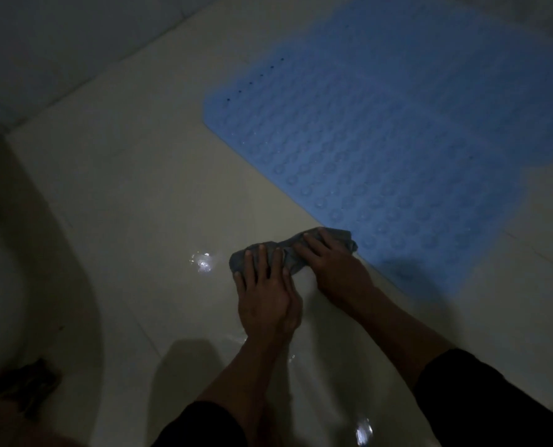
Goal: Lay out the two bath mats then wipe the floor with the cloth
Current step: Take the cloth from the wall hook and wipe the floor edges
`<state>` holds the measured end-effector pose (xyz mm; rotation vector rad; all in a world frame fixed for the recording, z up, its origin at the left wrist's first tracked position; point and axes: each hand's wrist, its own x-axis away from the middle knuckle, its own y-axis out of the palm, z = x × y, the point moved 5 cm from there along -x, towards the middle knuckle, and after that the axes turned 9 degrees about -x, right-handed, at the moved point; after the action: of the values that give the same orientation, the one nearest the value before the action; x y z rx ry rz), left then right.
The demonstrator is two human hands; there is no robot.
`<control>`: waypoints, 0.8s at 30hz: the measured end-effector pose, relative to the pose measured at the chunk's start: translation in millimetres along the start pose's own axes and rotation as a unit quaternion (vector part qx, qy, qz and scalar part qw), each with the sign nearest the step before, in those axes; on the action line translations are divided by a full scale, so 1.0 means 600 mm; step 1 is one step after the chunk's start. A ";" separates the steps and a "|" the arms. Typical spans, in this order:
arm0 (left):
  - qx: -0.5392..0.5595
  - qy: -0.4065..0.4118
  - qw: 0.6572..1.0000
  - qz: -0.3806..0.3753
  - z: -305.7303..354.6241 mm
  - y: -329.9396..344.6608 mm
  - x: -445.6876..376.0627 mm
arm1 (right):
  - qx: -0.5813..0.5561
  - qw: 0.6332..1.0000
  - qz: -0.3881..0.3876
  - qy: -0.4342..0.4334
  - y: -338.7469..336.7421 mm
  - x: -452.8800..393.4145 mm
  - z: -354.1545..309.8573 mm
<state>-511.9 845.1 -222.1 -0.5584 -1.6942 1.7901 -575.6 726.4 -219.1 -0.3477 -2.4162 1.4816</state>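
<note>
Both my hands press the grey cloth (288, 253) on the wet floor (146, 195).
Cloth bunched, crumpled, just beside blue dimpled bath mat (397, 140); left hand (265, 291) fingers spread flat, right hand (333, 262) fingers together on top.

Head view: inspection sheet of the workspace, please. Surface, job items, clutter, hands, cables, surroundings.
Surface: pale tiled floor, glossy, with wet glints near the cloth and between the forearms.
Job's things: blue bath mat lies flat, studded face up; a second mat's edge cannot be told apart. Grey cloth bunched on the floor at the mat's near edge.
Clutter: small dark object at lower left, too dim to identify.
Hands: left hand and right hand both press on the cloth, fingers mostly straight.
Cables: nothing seen.
Surroundings: dim light; wall at upper left.
</note>
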 end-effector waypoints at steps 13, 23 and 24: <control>0.078 -0.075 0.994 -0.032 -0.082 -0.027 -0.171 | 0.032 0.996 -0.043 0.066 -0.040 -0.177 -0.047; 0.113 -0.073 0.973 -0.189 -0.138 -0.054 -0.241 | -0.015 0.994 -0.052 0.098 -0.036 -0.260 -0.075; 0.104 -0.067 0.975 -0.184 -0.148 -0.053 -0.253 | -0.009 0.995 -0.051 0.090 -0.039 -0.276 -0.077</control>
<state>-337.6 807.7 -214.6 -0.0283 -1.5503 1.7307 -406.0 696.8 -197.4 -0.3417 -2.2716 1.3263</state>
